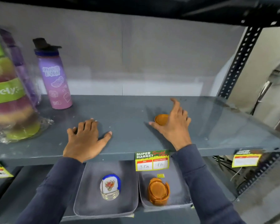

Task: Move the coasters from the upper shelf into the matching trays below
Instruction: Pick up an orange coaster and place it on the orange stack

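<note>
Right hand (173, 125) fingers pinch the orange coaster (160, 119) at its rim; light, stiff, likely slick. Left hand (85, 139) flat, released, at nine o'clock.

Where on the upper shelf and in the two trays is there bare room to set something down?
Upper shelf: bare between the purple bottle and the right hand, which grips an orange coaster, and right of it. Left end is crowded. The left hand rests flat. Each tray has bare floor around its stack.

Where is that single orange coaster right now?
The orange coaster is on the upper shelf, right of centre, held in the right hand, above the tray holding orange coasters.
</note>
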Tool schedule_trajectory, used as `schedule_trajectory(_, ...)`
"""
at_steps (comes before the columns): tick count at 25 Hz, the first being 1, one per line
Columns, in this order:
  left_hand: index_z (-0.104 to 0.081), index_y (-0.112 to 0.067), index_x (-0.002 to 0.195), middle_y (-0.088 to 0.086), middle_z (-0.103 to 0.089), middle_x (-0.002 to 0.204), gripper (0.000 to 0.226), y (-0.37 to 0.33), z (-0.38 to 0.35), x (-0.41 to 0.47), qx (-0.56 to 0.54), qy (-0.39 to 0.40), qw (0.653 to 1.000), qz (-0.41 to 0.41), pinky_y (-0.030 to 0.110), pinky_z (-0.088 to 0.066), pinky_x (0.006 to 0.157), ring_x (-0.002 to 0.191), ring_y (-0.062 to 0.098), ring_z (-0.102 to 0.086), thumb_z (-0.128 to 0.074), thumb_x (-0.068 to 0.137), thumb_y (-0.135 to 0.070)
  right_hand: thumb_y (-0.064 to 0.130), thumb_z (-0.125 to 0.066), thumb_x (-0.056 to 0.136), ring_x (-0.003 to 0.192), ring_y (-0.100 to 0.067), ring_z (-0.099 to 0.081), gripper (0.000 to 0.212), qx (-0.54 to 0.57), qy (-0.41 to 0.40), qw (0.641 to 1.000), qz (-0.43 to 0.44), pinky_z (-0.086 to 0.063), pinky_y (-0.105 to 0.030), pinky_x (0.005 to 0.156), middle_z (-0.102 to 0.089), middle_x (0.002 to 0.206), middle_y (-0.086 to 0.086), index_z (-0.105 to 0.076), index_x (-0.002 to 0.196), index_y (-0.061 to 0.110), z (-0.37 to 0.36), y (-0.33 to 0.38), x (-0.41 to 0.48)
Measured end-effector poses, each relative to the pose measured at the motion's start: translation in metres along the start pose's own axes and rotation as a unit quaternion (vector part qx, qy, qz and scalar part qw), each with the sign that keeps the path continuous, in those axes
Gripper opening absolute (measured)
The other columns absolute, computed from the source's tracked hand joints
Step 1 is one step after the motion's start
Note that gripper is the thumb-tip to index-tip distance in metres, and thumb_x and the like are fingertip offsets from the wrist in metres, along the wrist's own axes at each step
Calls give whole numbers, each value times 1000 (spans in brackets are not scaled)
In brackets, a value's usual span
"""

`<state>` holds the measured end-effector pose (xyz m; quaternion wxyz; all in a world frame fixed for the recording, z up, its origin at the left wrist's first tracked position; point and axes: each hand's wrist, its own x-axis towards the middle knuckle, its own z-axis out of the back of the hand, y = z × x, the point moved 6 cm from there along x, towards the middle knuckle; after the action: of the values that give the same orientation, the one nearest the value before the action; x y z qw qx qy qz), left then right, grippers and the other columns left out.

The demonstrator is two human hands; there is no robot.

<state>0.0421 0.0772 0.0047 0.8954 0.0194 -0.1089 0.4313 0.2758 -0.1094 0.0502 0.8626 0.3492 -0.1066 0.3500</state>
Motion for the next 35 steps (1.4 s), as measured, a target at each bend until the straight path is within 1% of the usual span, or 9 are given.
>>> schedule_trajectory(3,-35,-20,147,-3,-30,158,81,-1,1,-2,-8,-4,1000,1,47,-21,109,140,22,-29,-22,87,-72,67,-79,70,133,-40,-45,107,-14,61,996,-60,-31,-52,102,-61,135,-12,-20,150,27,-20,-23,6)
schedule_trajectory(7,-37,-20,146,-4,-32,157,77,-2,4,-3,-19,-7,1000,1,46,-21,109,140,21,-29,-26,88,-71,57,-83,71,126,-36,-48,94,42,37,998,-25,-27,-44,90,-62,118,-6,-24,140,33,-14,-16,6)
schedule_trajectory(12,-35,-20,148,-4,-32,157,79,-2,6,-5,-19,-13,1000,1,45,-22,110,141,20,-30,-26,88,-72,60,-88,61,121,-24,-41,97,108,-87,984,115,-28,-34,93,-57,130,6,-30,135,36,50,35,-19)
schedule_trajectory(18,-33,-21,150,-5,-29,159,79,-4,8,-6,-18,-18,1000,4,44,-22,111,143,19,-29,-26,90,-71,55,-90,67,120,-34,-55,91,172,-265,890,329,-48,-35,96,-43,135,27,-38,136,26,159,106,-89)
schedule_trajectory(22,-32,-20,151,-5,-29,159,80,-4,9,-7,-11,-21,1000,5,44,-23,111,143,20,-29,-25,90,-71,47,-97,64,122,-45,-58,93,197,-260,877,353,-53,-45,91,-45,136,17,-35,131,26,181,118,-104)
schedule_trajectory(26,-33,-20,150,-5,-30,159,81,-3,7,-6,-12,-21,1000,6,45,-23,110,143,20,-30,-24,89,-72,39,-100,57,116,-27,-66,100,305,-217,875,307,-56,-38,87,-55,139,4,-33,130,27,173,105,-94)
schedule_trajectory(28,-34,-21,149,-5,-31,159,80,-2,6,-5,-14,-21,1000,6,45,-23,110,143,20,-30,-26,89,-72,23,-99,56,115,-23,-68,103,463,-129,833,274,-58,-38,93,-61,137,-10,-33,136,24,159,95,-82)
schedule_trajectory(32,-37,-22,146,-4,-33,157,77,-1,6,-5,-19,-26,999,7,45,-23,110,142,20,-31,-28,89,-72,22,-96,64,123,-19,-65,90,711,30,669,212,-56,-26,95,-65,138,-8,-47,138,15,128,88,-73)
schedule_trajectory(35,-39,-22,145,-5,-34,156,76,-1,6,-5,-14,-25,1000,7,45,-24,109,142,20,-31,-28,89,-72,25,-91,72,121,-9,-67,75,734,50,644,209,-55,-21,95,-71,131,6,-49,134,17,118,86,-76)
